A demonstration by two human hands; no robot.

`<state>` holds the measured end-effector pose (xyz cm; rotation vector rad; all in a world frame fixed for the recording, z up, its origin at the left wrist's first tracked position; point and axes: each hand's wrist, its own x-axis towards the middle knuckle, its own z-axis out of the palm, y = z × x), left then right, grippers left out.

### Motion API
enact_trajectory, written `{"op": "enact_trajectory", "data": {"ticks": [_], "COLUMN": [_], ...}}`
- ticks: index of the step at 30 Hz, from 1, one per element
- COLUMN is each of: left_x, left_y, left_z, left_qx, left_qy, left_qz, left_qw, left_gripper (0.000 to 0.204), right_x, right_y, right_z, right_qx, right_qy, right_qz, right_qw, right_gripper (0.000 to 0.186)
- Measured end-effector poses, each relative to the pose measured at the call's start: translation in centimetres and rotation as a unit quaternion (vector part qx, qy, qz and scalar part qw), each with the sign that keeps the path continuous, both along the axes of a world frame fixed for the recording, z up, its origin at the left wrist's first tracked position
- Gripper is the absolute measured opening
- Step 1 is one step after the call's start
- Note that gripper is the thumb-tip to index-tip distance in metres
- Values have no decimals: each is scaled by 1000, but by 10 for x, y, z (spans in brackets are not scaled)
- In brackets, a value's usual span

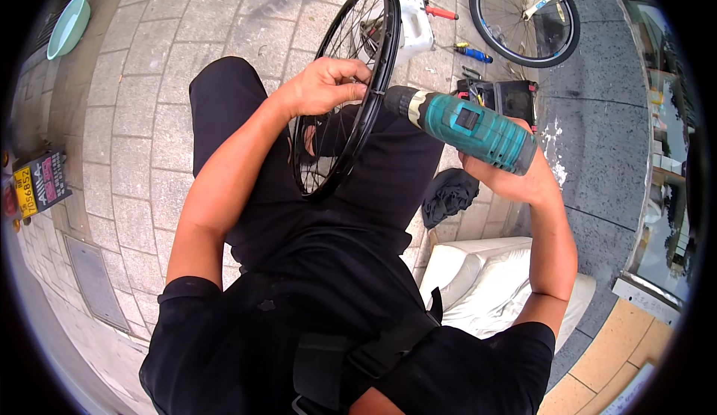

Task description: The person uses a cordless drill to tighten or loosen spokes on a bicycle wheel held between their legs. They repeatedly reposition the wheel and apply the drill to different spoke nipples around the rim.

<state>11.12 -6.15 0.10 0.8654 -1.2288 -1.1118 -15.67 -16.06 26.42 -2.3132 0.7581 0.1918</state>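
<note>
A black spoked bicycle wheel rim [346, 167] without a tyre stands upright between my legs, tilted slightly. My left hand [328, 86] is at the inner side of the rim, its thumb and fingers closed among the spokes; whatever the fingertips pinch is too small to make out. My right hand [502, 180] grips a teal cordless drill [478, 131], holding it nearly horizontal. The drill's black chuck points left at the rim, right beside my left fingertips; I cannot tell whether the bit touches the rim.
A white plastic container [414, 34] with tools, a black toolbox [511, 105] and a bicycle wheel with tyre [523, 49] lie ahead. A dark cloth [448, 198] and white padded seat [478, 288] are at my right. A mint basin [69, 26] sits far left; a glass front [657, 153] borders the right.
</note>
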Motion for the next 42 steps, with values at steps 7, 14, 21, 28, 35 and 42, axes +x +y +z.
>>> {"op": "enact_trajectory", "data": {"ticks": [7,14,21,28,35,42], "left_x": [-43,-108,-134,-137,-140,-143], "left_y": [-34,-57,-66,-70,-67,-65], "left_z": [5,-22,-26,-24,-24,-26], "left_qx": [23,-31,-60,-49,-32,-37], "left_qy": [20,94,17,54,87,98], "left_qz": [28,73,117,136,138,152], "left_qw": [999,992,991,988,986,983], "left_gripper": [13,14,20,19,19,19], "right_x": [11,-26,-68,-66,-66,-61], "right_y": [2,-19,-27,-24,-20,-21], "right_z": [30,24,14,13,14,19], "right_qx": [-3,18,39,74,94,127], "right_qy": [82,116,198,197,186,165], "right_qz": [-64,-139,-213,-245,-316,-315], "right_qw": [995,983,956,946,926,926], "right_gripper": [19,24,24,25,22,23]}}
